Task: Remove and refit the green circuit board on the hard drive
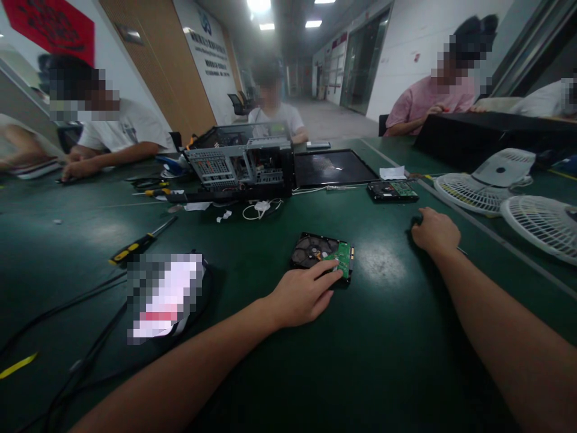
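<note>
A hard drive lies on the green table in front of me, its green circuit board facing up. My left hand rests on its near right part, fingers stretched over the board and thumb at the near edge. Farther right, my right hand is closed just above the table. It grips what looks like a screwdriver: a dark end shows at the fingers and a thin metal shaft pokes out by the wrist. Most of that tool is hidden by the hand. Beyond the right hand lies a second hard drive.
An opened computer case stands at the back, beside a flat black panel. At left lie a yellow-black screwdriver, black cables and a device with a blurred bright screen. White fans are at right. Several people sit around.
</note>
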Tool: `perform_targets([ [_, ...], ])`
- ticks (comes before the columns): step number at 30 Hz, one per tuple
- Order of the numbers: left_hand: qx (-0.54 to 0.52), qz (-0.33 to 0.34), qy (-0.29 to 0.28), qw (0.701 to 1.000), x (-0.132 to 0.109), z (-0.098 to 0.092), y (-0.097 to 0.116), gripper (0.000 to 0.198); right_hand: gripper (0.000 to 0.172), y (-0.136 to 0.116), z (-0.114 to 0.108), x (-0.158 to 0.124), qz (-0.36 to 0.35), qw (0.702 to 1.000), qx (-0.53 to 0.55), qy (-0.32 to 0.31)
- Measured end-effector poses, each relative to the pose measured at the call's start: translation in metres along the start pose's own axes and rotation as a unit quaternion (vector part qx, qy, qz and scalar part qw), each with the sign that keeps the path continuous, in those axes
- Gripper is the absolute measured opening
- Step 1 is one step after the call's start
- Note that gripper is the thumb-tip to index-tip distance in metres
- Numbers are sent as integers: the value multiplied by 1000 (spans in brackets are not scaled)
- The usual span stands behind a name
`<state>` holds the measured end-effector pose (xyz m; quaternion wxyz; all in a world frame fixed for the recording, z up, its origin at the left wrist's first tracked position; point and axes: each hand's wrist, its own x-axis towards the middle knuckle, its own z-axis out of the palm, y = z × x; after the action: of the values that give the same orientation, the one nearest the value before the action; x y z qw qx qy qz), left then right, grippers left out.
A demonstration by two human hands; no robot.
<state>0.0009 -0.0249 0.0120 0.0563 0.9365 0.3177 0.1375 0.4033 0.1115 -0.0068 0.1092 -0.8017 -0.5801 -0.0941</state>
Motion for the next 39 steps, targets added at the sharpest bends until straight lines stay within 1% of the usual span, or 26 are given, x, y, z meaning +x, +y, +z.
perform_targets([
  [4,-1,4,-3,1000,0,-2,0,51,57,1,2,14,29,1000,2,-10],
  [7,-4,1,-3,1000,1,-3,0,50,54,1,4,21,39,999,-2,-18],
  [11,-7,4,-4,1000,1,-2,0,50,46,3,4,21,42,999,-10,-26],
  [15,-11,2,-6,1000,1,-1,-1,49,42,5,7,17,45,999,-13,-12],
  [18,-11,-1,-8,1000,1,-2,0,49,47,3,9,20,35,999,-9,0],
  [21,-12,1,-6,1000,0,-2,-1,49,53,1,10,27,29,1000,-4,-10],
  [26,-11,4,-3,1000,1,-1,-2,49,49,1,11,34,34,999,-12,-27],
  [30,-13,2,-4,1000,1,-1,-2,50,54,0,11,37,25,999,-15,-19],
  [32,-15,2,-4,1000,1,-1,-2,49,54,-1,9,40,22,999,-18,-29],
  [36,-12,4,-4,1000,1,-1,-3,49,43,-3,6,42,17,998,-30,-52],
  [39,-15,1,-7,1000,1,-1,-3,50,39,-5,6,36,3,999,-37,-35],
])
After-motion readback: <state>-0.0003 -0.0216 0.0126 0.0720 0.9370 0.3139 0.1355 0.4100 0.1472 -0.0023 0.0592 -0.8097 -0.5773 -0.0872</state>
